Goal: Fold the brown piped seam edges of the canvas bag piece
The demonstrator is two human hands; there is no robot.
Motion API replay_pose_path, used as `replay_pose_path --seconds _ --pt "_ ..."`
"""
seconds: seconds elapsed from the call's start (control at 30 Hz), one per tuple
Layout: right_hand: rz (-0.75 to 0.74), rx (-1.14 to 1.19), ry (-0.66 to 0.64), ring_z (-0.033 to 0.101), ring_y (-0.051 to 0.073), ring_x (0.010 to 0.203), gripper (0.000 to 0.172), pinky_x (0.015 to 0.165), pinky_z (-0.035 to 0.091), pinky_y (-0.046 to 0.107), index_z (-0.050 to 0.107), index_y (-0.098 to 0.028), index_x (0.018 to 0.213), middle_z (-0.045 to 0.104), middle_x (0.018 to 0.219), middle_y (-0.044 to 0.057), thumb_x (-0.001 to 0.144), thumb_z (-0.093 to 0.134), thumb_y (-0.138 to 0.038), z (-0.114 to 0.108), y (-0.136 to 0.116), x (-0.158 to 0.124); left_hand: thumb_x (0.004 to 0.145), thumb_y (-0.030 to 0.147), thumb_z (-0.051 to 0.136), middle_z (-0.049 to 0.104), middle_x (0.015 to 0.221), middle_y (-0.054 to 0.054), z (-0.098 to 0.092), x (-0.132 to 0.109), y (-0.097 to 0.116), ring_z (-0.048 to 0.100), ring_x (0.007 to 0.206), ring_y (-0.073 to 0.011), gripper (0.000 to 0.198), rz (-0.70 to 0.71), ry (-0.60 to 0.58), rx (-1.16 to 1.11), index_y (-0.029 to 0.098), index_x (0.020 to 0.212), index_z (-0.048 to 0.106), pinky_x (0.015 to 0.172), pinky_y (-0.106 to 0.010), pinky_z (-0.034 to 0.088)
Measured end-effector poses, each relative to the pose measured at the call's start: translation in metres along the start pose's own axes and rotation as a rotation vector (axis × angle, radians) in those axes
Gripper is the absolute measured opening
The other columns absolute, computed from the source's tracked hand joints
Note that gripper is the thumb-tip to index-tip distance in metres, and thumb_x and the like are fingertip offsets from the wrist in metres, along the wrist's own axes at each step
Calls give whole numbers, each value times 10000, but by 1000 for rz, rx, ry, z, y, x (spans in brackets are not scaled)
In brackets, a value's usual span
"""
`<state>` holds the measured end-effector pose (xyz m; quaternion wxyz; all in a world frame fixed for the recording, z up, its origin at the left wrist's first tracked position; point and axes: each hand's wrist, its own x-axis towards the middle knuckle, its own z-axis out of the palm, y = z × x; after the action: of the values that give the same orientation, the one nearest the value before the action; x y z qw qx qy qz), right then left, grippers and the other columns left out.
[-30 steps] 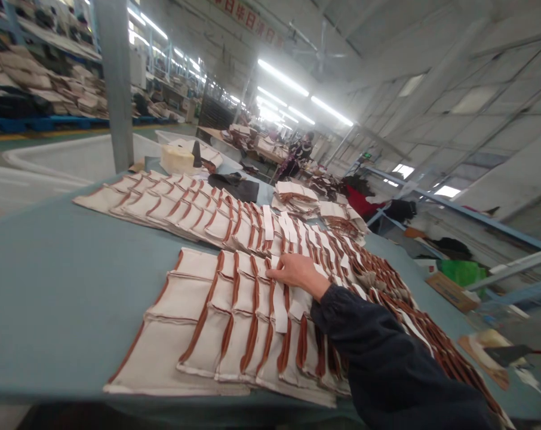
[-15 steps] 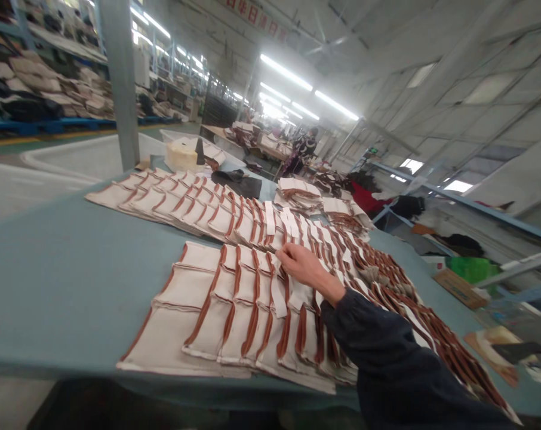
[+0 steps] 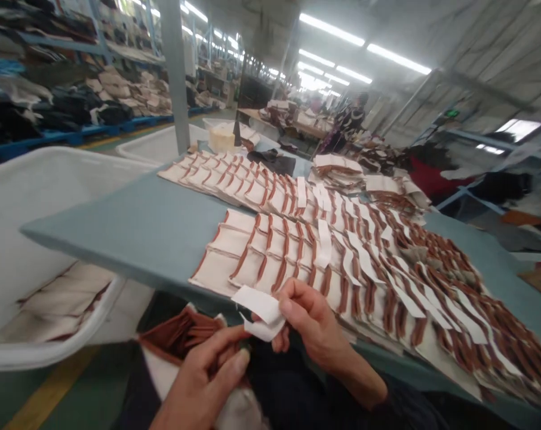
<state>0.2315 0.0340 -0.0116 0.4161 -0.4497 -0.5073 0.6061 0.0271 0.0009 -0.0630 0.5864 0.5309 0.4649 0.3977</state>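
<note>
My right hand [image 3: 313,325] pinches small white paper strips [image 3: 259,310] just below the front edge of the grey-blue table [image 3: 131,224]. My left hand [image 3: 203,376] curls its fingers round a bundle of brown-edged cream fabric pieces [image 3: 181,334] held low near my lap. Two overlapping rows of cream fabric pieces with brown trim [image 3: 270,254] lie spread across the table, several with white strips laid on them.
A large white bin [image 3: 33,185] with fabric pieces inside stands at the left of the table. Stacks of more pieces [image 3: 337,167] sit at the far end. A grey pillar [image 3: 174,71] rises behind. A person [image 3: 346,122] works at a far table. Shelves of cloth line the left wall.
My right hand has left the fabric row and come back toward me with white strips. My left hand has come into view holding a bundle. The view has swung down and left.
</note>
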Motion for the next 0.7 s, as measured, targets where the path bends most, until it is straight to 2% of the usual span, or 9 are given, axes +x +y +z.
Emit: replay_pose_path --seconds 0.13,0.23,0.33,0.43,0.57,0.63,0.7 --pt "162 -40 -37 584 108 492 580 472 466 190 493 -224 848 661 636 -12 881 677 -774 15 30 -26 950 590 667 743 804 -54 9 -12 7 662 718 -198 509 -39 -83 -90 167 1191 814 658 -233 557" --pt "168 -146 -14 579 107 529 455 504 482 197 529 -211 840 656 664 -5 963 641 -635 17 42 -40 914 629 693 736 788 -52 11 -27 8 625 674 -182 573 -107 -97 -147 138 1184 814 609 -224 511" --pt "96 -257 14 567 108 558 304 529 455 203 541 -212 821 638 663 -14 1012 591 -443 18 45 -47 852 646 753 743 769 -46 13 -35 6 627 673 -181 591 -163 -15 -180 134 1139 826 603 -217 501" --pt "30 -304 -2 545 109 563 243 539 429 217 536 -218 806 625 653 -24 1006 558 -354 19 42 -50 859 611 769 755 738 -52 15 -35 1 638 668 -182 505 -177 89 -121 132 1000 842 609 -217 514" --pt "14 -313 -1 571 121 592 239 581 449 235 554 -219 821 629 665 -21 1010 546 -365 22 42 -53 867 579 778 766 740 -52 17 -32 -4 652 662 -180 453 -184 200 -123 135 943 827 591 -210 521" --pt "67 -290 -2 571 122 591 238 565 429 233 567 -218 845 637 676 -21 999 571 -399 19 43 -55 853 580 790 750 699 -40 19 -34 -3 639 618 -168 452 -219 220 -159 133 911 818 557 -202 504" --pt "165 -305 -36 516 115 539 229 510 357 232 594 -219 909 606 640 -46 948 649 -438 12 43 -57 846 590 791 743 677 -32 21 -36 -1 619 579 -153 462 -279 216 -197 133 909 808 534 -196 486"
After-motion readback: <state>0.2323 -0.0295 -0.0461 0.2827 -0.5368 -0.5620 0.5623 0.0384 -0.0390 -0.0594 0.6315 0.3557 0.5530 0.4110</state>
